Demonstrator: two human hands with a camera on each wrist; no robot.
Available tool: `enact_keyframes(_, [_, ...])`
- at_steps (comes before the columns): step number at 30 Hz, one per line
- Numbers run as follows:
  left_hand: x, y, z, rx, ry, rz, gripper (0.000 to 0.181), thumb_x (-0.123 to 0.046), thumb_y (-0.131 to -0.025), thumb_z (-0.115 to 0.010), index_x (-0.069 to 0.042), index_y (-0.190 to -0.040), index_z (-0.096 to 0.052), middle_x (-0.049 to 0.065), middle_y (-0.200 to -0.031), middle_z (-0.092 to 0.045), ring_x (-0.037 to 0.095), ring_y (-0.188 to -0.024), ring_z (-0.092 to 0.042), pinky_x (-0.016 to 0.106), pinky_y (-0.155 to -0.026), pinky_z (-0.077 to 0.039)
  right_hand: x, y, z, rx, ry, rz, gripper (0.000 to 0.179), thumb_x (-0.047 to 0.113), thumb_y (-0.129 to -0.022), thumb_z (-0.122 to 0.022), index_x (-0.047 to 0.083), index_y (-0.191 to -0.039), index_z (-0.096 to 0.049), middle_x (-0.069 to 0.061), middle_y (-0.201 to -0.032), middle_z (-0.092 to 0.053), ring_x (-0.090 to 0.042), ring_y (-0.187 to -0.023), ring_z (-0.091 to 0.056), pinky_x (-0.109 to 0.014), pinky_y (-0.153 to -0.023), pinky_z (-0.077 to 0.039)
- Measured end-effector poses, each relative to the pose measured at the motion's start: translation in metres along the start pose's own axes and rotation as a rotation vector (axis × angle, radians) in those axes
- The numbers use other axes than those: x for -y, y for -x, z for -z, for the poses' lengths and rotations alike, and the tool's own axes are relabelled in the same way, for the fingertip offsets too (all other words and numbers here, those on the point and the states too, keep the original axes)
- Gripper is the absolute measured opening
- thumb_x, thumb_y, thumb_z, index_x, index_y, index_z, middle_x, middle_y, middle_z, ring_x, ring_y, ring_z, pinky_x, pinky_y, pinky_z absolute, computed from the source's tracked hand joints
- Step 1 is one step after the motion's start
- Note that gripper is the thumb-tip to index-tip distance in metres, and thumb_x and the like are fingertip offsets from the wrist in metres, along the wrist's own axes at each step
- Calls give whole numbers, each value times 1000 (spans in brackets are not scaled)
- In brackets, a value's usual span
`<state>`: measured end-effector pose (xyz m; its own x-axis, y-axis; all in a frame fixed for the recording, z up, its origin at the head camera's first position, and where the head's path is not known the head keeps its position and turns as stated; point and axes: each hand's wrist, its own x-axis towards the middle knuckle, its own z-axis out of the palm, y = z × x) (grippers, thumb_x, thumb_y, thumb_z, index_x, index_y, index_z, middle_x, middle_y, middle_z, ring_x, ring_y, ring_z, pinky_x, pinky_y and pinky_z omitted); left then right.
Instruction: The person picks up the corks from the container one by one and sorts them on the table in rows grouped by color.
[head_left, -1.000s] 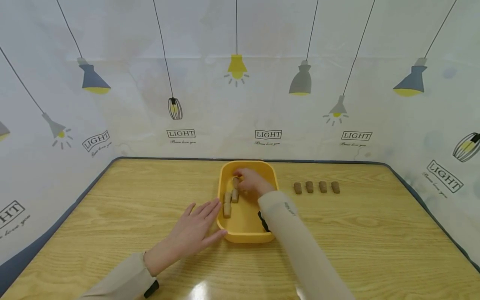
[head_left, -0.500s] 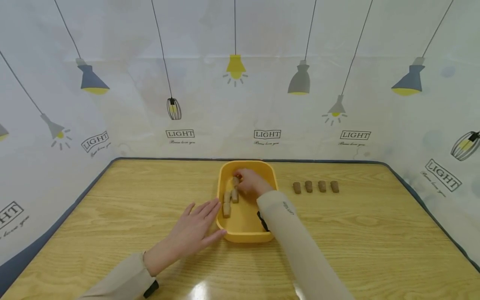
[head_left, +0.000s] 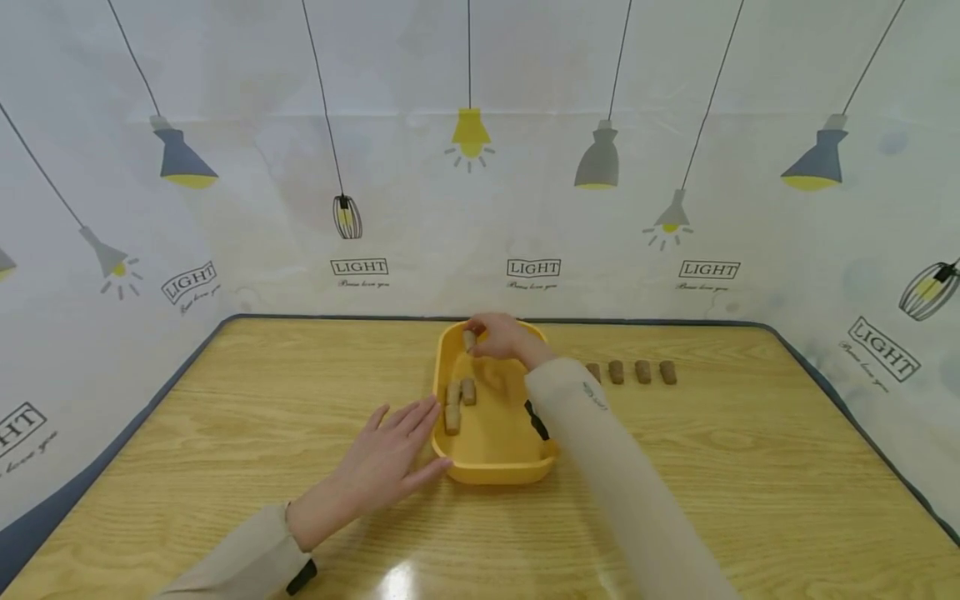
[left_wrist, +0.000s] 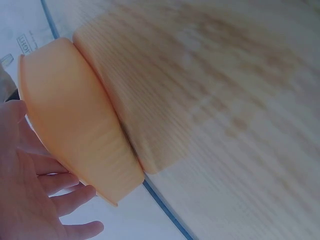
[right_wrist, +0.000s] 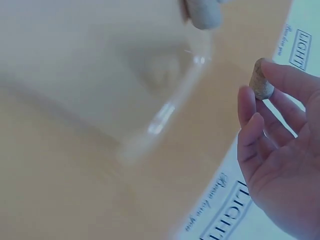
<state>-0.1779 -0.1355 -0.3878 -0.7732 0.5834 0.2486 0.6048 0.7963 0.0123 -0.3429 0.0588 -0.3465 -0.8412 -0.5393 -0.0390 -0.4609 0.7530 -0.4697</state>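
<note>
In the head view a yellow plastic bin (head_left: 491, 473) stands on the wooden table, near its back edge. My right hand (head_left: 501, 335) pinches a cork (right_wrist: 261, 80) between thumb and fingers, raised above the far part of the bin. Three more corks lie on the bin floor along its left side, among them a nearer cork (head_left: 452, 420) and a cork (head_left: 468, 391) to its right. With straight, spread fingers, my left hand (head_left: 378, 462) touches the bin's left wall, seen from outside in the left wrist view (left_wrist: 75, 125).
Right of the bin, several tapered brown corks (head_left: 642, 372) stand in a row on the wooden table (head_left: 720, 467); my right sleeve partly covers the leftmost. A wall covering (head_left: 420, 167) printed with lamps rises behind the table's dark edge.
My right hand has lifted a cork off the bin floor and moved up and toward the far rim. The left hand stays at the bin's left wall.
</note>
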Motion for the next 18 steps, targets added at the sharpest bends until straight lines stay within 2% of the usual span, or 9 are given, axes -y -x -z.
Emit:
enact_keyframes(9, [1,0,0,7,-6,-1,71,-57,-88,-34,-4,-134,-37,9,-138,-33,25,-121,-35,52,-95,-23,1,12,23,13,2,77,42,17,-83,-62,4,-121,-51,-11,-115,-54,-26,-109,-46,-36,-91,-34])
enact_keyframes(18, [0,0,0,18,-4,5,71,-57,-88,-32,-3,-135,-36,9,-138,-32,25,-122,-34,52,-96,-22,-14,31,30,0,44,145,39,17,-83,-62,4,-118,-53,-11,-112,-55,-23,-101,-50,-33,-81,-42])
